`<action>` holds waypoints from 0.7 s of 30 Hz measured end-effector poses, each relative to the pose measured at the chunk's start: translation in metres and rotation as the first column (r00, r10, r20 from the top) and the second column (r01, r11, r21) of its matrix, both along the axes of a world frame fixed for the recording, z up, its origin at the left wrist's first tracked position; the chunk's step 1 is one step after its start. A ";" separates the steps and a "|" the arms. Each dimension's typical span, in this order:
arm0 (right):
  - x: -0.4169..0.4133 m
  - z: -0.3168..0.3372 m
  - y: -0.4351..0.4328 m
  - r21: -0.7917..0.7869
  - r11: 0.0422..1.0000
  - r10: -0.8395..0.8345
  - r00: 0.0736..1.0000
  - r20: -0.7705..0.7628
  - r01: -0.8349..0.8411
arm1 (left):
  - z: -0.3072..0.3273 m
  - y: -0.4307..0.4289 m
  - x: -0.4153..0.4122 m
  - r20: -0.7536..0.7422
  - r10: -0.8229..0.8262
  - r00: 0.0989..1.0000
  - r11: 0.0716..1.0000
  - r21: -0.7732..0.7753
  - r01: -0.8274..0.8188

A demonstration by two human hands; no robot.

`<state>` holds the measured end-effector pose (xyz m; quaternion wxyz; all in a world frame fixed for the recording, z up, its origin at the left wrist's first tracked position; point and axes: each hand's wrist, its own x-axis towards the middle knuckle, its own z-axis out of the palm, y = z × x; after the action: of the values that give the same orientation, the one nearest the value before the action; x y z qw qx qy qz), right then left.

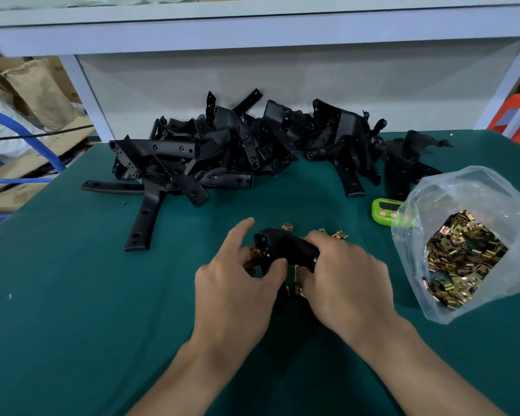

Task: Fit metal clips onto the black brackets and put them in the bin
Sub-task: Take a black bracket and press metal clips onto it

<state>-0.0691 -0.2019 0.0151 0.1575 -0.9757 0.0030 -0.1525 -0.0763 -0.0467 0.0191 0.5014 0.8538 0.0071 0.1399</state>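
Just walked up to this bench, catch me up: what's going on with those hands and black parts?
A person grips one black bracket with the left hand and right hand over the green mat, with a brass clip at its end beside the left hand. A few loose clips lie just beyond. A pile of brackets waits further back, and an open bag of clips sits on the right. No bin is in view.

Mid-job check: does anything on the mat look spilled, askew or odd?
No damage shows. A few loose clips lie scattered on the mat just beyond the bracket that the left hand and right hand hold. The clip bag slumps against the green timer, partly covering it. No bin is in view.
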 end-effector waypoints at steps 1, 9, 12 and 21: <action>0.000 0.000 0.001 0.004 1.000 0.004 1.000 -0.005 -0.004 | 0.000 -0.001 0.000 0.002 0.012 1.000 1.000 0.016 -0.012; -0.001 0.000 0.005 0.056 0.998 0.021 1.000 -0.008 -0.020 | 0.001 -0.001 -0.001 0.043 0.005 0.999 0.999 0.051 -0.008; -0.001 -0.002 0.006 0.056 0.998 0.027 1.000 -0.009 -0.027 | 0.000 -0.003 -0.001 0.064 0.001 0.998 0.998 0.070 -0.006; 0.001 -0.006 0.003 0.165 0.986 0.032 0.999 -0.026 -0.027 | -0.006 0.000 0.002 0.172 -0.040 0.984 0.998 0.046 0.032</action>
<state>-0.0680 -0.1985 0.0091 0.2396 -0.9614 0.0033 -0.1354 -0.0746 -0.0469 0.0127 0.4839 0.8491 -0.0550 0.2045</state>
